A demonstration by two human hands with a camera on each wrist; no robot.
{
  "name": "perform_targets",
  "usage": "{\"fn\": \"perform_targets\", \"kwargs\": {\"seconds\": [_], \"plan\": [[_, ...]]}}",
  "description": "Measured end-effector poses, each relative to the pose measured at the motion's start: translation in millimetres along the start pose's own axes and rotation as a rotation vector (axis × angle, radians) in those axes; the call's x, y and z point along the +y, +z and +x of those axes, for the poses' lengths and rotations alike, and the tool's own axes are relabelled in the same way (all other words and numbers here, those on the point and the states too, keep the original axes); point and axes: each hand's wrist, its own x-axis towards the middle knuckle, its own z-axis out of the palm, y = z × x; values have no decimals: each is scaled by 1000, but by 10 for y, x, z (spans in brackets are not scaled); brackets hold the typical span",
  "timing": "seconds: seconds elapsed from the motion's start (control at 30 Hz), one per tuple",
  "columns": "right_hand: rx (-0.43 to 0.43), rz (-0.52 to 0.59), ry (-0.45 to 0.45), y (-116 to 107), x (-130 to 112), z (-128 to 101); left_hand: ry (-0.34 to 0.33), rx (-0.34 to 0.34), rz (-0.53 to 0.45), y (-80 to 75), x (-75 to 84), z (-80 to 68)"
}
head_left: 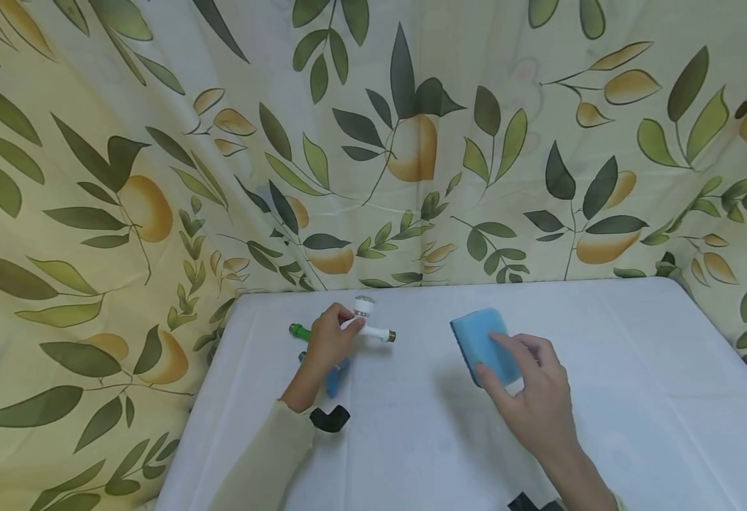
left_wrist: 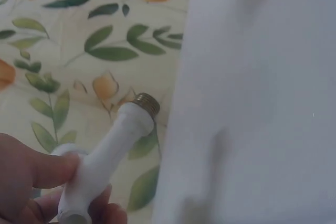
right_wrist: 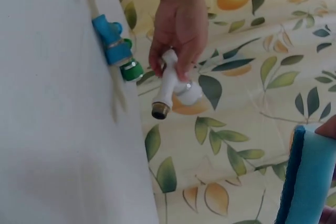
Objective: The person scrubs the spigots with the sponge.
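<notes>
My left hand (head_left: 333, 335) grips a white tap (head_left: 376, 332) with a brass threaded end, held above the table. In the left wrist view the thumb presses on the body of the white tap (left_wrist: 107, 150). Between the thumb and fingers of my right hand (head_left: 540, 397) is a light blue sponge (head_left: 485, 344) with a darker scouring side, also off the table. The right wrist view shows the sponge (right_wrist: 310, 177) edge-on, at the lower right. Beneath the left hand lie a green tap (head_left: 300, 331) and a blue tap (head_left: 333, 382), both partly hidden by that hand and wrist.
A white cloth covers the table (head_left: 635, 355), whose far edge meets a curtain (head_left: 476, 177) printed with leaves and fruit. More of the curtain hangs along the left side. Black straps (head_left: 330, 419) sit on both wrists.
</notes>
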Motion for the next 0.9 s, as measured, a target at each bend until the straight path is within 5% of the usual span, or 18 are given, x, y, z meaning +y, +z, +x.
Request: {"fn": "perform_targets", "kwargs": {"seconds": [0.3, 0.9], "plan": [[-18, -2, 18, -8, -2, -5, -88, -158, 35, 17, -201, 236], [-28, -11, 25, 16, 23, -25, -51, -102, 173, 118, -375, 339]]}}
